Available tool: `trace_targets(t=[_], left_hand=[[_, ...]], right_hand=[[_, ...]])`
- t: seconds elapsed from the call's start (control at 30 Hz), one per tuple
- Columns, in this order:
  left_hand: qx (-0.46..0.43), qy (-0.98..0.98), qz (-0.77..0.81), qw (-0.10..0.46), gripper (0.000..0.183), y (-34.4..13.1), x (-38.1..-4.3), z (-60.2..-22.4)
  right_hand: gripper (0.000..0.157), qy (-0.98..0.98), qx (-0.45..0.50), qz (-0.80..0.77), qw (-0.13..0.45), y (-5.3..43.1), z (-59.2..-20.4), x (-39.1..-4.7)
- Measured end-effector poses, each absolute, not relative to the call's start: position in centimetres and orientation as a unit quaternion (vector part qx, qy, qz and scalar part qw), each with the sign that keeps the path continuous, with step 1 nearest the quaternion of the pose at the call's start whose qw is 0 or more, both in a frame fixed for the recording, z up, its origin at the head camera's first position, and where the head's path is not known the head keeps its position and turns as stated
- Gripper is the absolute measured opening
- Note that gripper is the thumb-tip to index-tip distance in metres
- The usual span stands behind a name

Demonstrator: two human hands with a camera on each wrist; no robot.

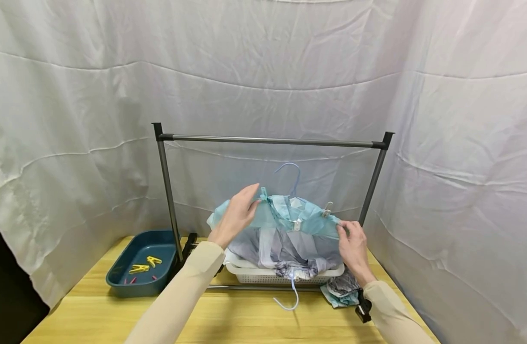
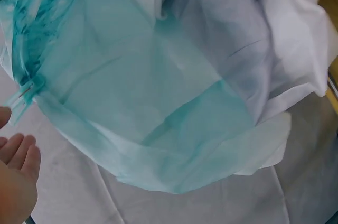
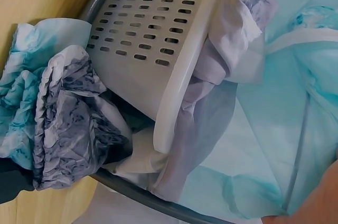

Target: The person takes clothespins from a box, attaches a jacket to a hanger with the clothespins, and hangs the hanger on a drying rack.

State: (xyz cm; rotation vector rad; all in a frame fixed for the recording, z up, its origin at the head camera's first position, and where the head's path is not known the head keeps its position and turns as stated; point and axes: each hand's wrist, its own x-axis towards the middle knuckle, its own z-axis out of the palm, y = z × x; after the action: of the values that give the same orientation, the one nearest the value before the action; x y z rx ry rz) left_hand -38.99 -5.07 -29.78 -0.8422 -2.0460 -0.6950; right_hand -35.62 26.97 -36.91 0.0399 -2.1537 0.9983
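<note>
A sheer turquoise garment [image 1: 306,224] hangs spread on a pale blue hanger [image 1: 297,177]. One teal clothespin [image 1: 263,193] is clipped at its left shoulder area and a whitish clothespin [image 1: 327,209] at its right. My left hand [image 1: 237,212] is beside the teal clothespin with fingers extended; the left wrist view shows this hand [image 2: 18,176] just apart from that clothespin [image 2: 26,96]. On the right, my right hand [image 1: 354,243] pinches the garment's edge between thumb and fingers. Only a small part of this hand [image 3: 319,200] enters the right wrist view.
A grey-purple garment [image 1: 285,248] with its own hanger [image 1: 292,296] lies over a white perforated basket [image 1: 263,277]. Around it stands a metal rack [image 1: 272,140]. A blue tub [image 1: 117,272] holds yellow clothespins [image 1: 153,261]. Crumpled fabric [image 1: 345,286] lies at right.
</note>
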Motion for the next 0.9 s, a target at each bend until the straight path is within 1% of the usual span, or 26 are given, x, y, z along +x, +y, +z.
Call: trace_targets(t=[0.2,0.27,0.37,0.47,0.53,0.63,0.77,0.9], left_hand=[[-0.304,-0.78,-0.303,0.456,0.037,-6.2,-38.0,-32.2],[-0.304,-0.775,-0.308,0.461,0.031,-6.7,-37.6,-33.5],[-0.312,-0.79,-0.289,0.441,0.019,-7.6,-37.1,-35.9],[-0.334,-0.817,-0.252,0.395,0.011,-8.5,-36.7,-38.2],[-0.351,-0.834,-0.219,0.364,0.013,-8.9,-36.5,-39.6],[-0.379,-0.85,-0.151,0.333,0.022,-9.4,-36.4,-41.6],[-0.399,-0.855,-0.089,0.32,0.027,-9.7,-36.1,-43.6],[-0.389,-0.863,-0.064,0.316,0.042,-9.8,-35.7,-44.3]], right_hand=[[0.022,-0.828,0.013,0.393,0.401,27.5,-36.6,-35.6],[0.022,-0.823,0.011,0.393,0.409,27.7,-36.5,-35.6],[0.021,-0.813,0.006,0.395,0.427,28.0,-36.2,-35.6],[0.02,-0.799,0.001,0.398,0.45,28.3,-35.7,-35.5],[0.02,-0.791,-0.006,0.401,0.462,28.6,-35.4,-35.5],[0.022,-0.786,-0.026,0.403,0.468,29.0,-35.0,-35.5],[0.026,-0.781,-0.043,0.412,0.468,29.5,-34.6,-35.5],[0.028,-0.77,-0.053,0.419,0.478,30.2,-34.3,-35.6]])
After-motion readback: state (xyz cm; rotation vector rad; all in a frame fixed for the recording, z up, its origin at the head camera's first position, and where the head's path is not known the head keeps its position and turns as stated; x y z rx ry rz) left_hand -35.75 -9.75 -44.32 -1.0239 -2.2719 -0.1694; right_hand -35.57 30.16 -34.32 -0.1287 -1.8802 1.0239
